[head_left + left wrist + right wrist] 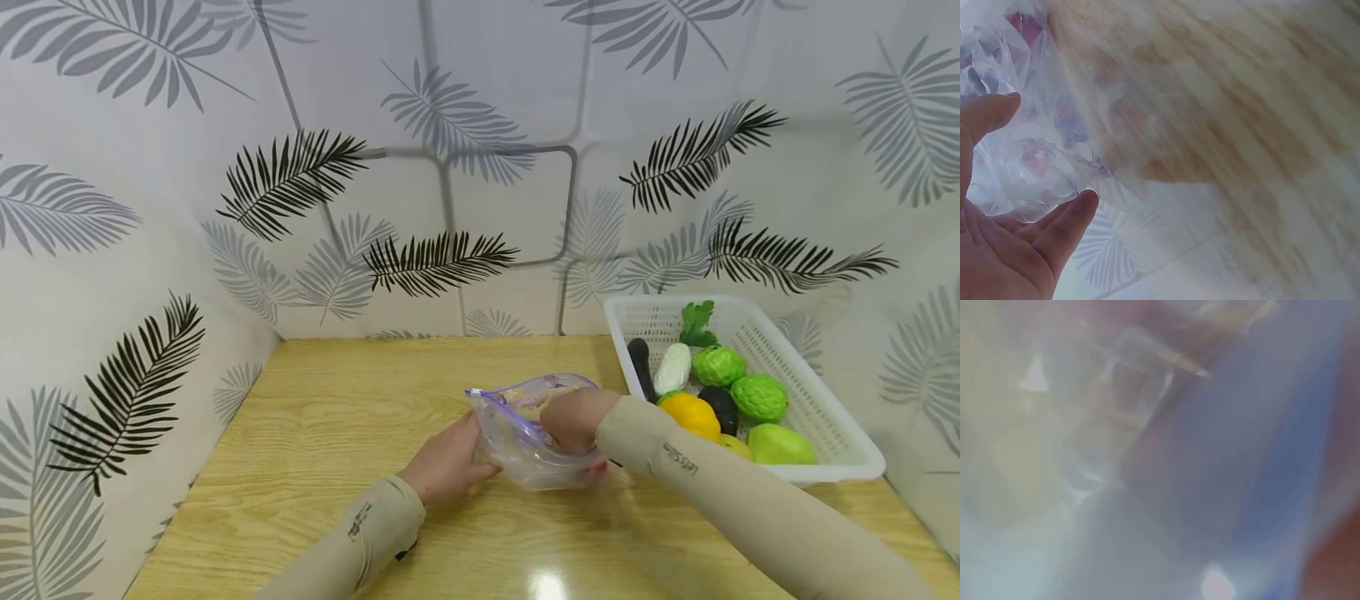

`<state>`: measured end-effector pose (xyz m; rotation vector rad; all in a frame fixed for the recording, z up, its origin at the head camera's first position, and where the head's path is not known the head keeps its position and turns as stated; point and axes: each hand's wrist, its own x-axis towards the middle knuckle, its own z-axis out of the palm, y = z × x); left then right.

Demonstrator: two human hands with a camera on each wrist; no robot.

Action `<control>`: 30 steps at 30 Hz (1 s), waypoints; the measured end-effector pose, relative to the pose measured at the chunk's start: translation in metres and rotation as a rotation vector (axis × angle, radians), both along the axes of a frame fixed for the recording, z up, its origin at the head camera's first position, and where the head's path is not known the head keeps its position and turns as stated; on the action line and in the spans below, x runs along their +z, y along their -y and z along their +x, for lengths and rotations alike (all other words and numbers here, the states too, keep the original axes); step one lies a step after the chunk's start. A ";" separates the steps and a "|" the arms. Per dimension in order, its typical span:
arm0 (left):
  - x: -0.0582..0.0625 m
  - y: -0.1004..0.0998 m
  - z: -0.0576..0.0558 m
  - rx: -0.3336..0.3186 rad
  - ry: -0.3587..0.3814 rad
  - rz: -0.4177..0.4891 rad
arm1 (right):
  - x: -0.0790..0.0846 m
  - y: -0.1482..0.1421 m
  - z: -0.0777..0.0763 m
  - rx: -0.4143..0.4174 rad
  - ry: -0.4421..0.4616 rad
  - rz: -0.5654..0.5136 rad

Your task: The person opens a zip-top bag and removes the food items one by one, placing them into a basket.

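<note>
A clear plastic zip bag [517, 454] with a purple zip strip lies tilted over the table, its mouth open. My left hand [447, 460] holds its left side; the left wrist view has the bag [1029, 156] between thumb and fingers. My right hand [576, 419] reaches into the mouth, fingers inside the bag. Something red [596, 469] shows through the plastic at the lower right; its kind cannot be made out. Blurred plastic [1104, 425] fills the right wrist view, so whether the right fingers hold anything is hidden.
To the right stands a white slotted basket [832, 408] with a yellow pumpkin-like piece [692, 415], green pieces [759, 397], a white one [672, 369] and dark ones. My right forearm crosses its near corner. A leaf-patterned cloth backs the wooden table [337, 392].
</note>
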<state>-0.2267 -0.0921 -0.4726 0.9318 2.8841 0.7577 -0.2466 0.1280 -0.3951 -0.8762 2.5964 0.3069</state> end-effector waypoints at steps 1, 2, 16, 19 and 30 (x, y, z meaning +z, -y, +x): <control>0.000 0.000 0.000 -0.002 -0.002 0.001 | 0.000 -0.001 -0.001 0.011 0.004 -0.028; 0.000 0.000 0.000 -0.005 -0.004 0.002 | 0.000 -0.002 -0.003 0.036 0.000 -0.062; -0.003 -0.003 -0.002 0.043 0.034 0.002 | 0.058 -0.029 -0.006 0.107 -0.092 -0.535; -0.004 -0.004 -0.003 0.037 0.028 0.003 | 0.079 -0.051 -0.003 0.042 -0.091 -0.634; -0.006 -0.002 -0.004 0.029 0.059 0.004 | 0.069 -0.153 -0.028 -0.237 -0.169 -0.640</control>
